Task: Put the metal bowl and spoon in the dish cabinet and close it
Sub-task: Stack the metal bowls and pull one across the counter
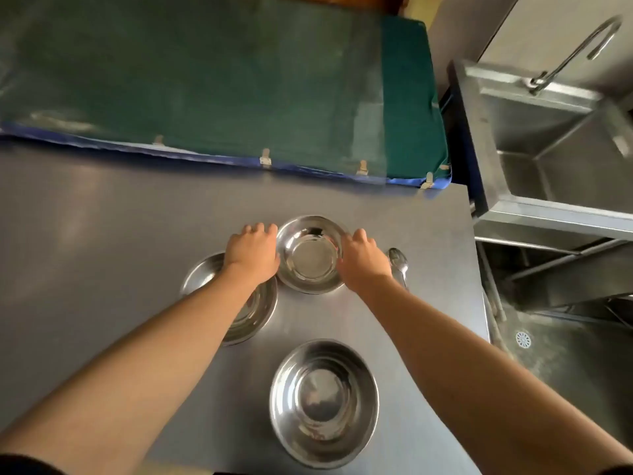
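Head view: we look straight down on a steel table (102, 234) that carries three metal bowls and a spoon. Our left hand (252, 252) and right hand (363, 260) sit against the two sides of the far metal bowl (310, 255), which stands upright on the table, open side up. The left fingers (255, 229) curl down together beside the bowl's left rim, and the right fingers (359, 234) curl down at its right rim; we cannot tell whether either hand truly grips the bowl or only touches it.

The spoon (398, 264) lies on the table just right of our right hand, its scoop pointing away from us and its handle partly hidden by the wrist.

A second bowl (246, 313) sits under our left forearm, near the held bowl's left side, and a third bowl (323, 402) stands nearer to us between our arms, apart from the others.

Beyond the table's far edge we see a green cover (222, 80) with a blue hem. To the right stands a steel sink (548, 138) with a curved tap (579, 46), and the picture there is blurred.
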